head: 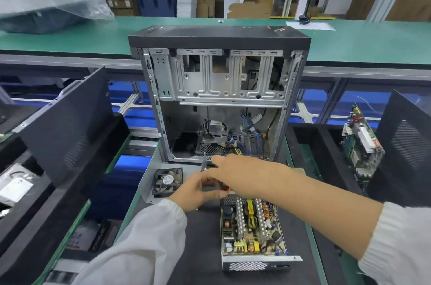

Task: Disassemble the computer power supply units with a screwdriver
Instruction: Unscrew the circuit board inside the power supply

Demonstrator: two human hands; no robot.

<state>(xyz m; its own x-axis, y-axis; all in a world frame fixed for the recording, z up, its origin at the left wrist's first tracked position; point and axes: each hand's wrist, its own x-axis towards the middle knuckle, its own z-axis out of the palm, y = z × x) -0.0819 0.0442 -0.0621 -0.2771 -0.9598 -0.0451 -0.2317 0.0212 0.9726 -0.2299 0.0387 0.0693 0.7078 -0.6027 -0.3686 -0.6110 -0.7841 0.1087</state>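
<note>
I am looking down at the tall, open, grey metal computer case with a black top (219,88), which is standing upright on the dark work mat (200,249). Just in front of it, the opened power supply unit, a silver tray with a crowded circuit board (250,226), is lying flat on the mat. Left of it, the bent grey metal cover with a small black fan (166,182) is resting near the case.

My right hand (242,174) is reaching across toward the foot of the case, with the fingers closing around a screwdriver with a red and black handle (224,186); most of the tool is hidden under the hand. My left hand (198,191) is curling beside it, and I cannot tell whether it is pinching something.

I judge that the danger is the overlap of both hands: the tool could slip and hit the exposed board components, or a small loose screw could drop into the case.
</note>
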